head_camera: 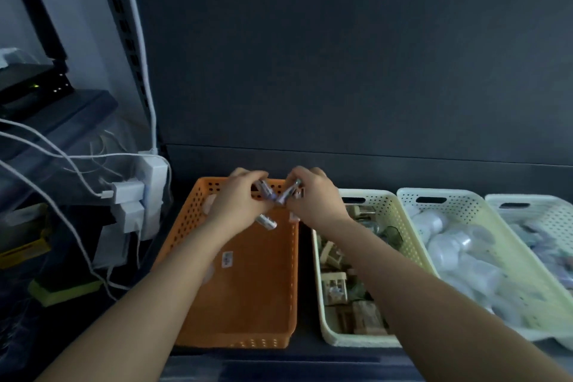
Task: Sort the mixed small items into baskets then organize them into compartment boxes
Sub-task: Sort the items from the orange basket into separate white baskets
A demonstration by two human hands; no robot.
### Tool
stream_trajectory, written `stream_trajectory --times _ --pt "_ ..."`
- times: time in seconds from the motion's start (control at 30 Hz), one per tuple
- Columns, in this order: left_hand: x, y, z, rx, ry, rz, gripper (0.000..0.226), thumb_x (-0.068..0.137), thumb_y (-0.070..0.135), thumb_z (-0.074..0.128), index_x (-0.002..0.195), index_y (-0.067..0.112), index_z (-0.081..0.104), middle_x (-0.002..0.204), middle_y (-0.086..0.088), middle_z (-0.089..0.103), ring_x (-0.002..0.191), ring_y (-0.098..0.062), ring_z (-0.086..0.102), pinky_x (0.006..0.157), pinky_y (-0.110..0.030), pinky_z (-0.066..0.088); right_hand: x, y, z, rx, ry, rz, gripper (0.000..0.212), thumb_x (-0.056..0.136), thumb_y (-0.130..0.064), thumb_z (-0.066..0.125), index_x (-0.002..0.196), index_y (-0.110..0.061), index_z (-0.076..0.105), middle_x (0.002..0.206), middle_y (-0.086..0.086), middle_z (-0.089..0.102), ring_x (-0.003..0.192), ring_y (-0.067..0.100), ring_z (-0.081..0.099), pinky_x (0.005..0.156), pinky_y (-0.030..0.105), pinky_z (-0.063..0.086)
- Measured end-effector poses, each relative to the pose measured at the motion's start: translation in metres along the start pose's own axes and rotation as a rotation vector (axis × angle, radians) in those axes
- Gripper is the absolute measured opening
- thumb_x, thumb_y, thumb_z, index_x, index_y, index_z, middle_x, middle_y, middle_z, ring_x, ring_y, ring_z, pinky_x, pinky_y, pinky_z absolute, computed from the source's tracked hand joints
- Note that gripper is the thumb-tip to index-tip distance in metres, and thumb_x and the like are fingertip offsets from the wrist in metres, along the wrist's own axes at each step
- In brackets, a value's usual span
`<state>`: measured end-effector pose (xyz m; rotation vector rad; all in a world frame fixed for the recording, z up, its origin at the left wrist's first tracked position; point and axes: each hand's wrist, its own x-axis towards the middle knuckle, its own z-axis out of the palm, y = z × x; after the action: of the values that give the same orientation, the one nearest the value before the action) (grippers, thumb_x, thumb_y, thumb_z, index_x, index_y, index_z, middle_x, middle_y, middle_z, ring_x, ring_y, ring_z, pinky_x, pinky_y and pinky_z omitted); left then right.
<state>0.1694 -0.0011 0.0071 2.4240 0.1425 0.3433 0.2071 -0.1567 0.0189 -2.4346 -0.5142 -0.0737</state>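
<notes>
An orange perforated basket [248, 295] stands on the dark shelf, almost bare inside apart from a label on its floor. Both hands hover over its far end. My left hand [238, 205] grips several small silver-and-purple batteries [266, 222], one sticking out below the palm. My right hand [313, 198] grips more of the same batteries [286, 194], their ends pointing toward the left hand. The two hands nearly touch.
To the right stand a cream basket [393, 211] of small wooden and brown items, a white basket [465, 205] of clear plastic bottles, and another white basket [539, 211] at the edge. A power strip [148, 192] with white cables sits left.
</notes>
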Motion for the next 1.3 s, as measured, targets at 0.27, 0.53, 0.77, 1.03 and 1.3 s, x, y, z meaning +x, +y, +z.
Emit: stream_trajectory --times 0.27,0.53,0.77,1.03,1.3 --pt "0.007 0.116 0.065 -0.156 -0.005 0.197 0.057 0.076 0.02 0.079 0.128 0.016 0.059 0.109 0.004 0.047 0.094 -0.021 0.058 0.083 -0.028 0.044 -0.042 0.083 -0.099 0.095 0.257 0.1 0.028 0.074 -0.008 0.061 0.095 -0.026 0.058 0.093 -0.006 0.05 0.076 0.015 0.052 0.06 0.025 0.036" --pt "-0.015 0.231 0.163 -0.217 -0.121 0.225 0.054 0.078 0.025 0.078 0.128 0.019 0.058 0.118 -0.001 0.05 0.098 -0.02 0.056 0.088 -0.032 0.047 -0.101 0.192 -0.185 0.039 0.305 0.192 0.028 0.074 -0.008 0.062 0.095 -0.026 0.059 0.097 -0.001 0.054 0.069 0.011 0.051 0.056 0.021 0.035" --pt "-0.025 0.298 0.231 -0.183 -0.182 0.221 0.052 0.079 0.03 0.077 0.127 0.021 0.059 0.122 0.0 0.051 0.107 -0.015 0.055 0.084 -0.024 0.042 -0.135 0.267 -0.23 -0.008 0.325 0.293 0.029 0.076 -0.008 0.059 0.097 -0.028 0.058 0.101 -0.004 0.054 0.066 0.009 0.051 0.056 0.023 0.036" --pt "-0.033 0.354 0.303 0.011 -0.308 0.264 0.035 0.088 0.033 0.067 0.12 0.02 0.061 0.123 -0.001 0.05 0.1 -0.018 0.055 0.08 -0.026 0.041 -0.168 0.338 -0.255 -0.143 0.211 0.482 0.033 0.084 -0.01 0.054 0.111 -0.027 0.06 0.11 0.002 0.056 0.068 0.016 0.058 0.056 0.023 0.04" --pt "-0.049 0.351 0.323 0.428 -0.351 0.529 0.027 0.088 0.014 0.061 0.115 0.015 0.065 0.115 0.0 0.059 0.115 -0.021 0.048 0.099 -0.037 0.037 -0.176 0.36 -0.249 -0.351 0.004 0.479 0.043 0.09 -0.023 0.056 0.133 -0.026 0.05 0.13 0.005 0.051 0.118 0.024 0.05 0.097 0.036 0.043"
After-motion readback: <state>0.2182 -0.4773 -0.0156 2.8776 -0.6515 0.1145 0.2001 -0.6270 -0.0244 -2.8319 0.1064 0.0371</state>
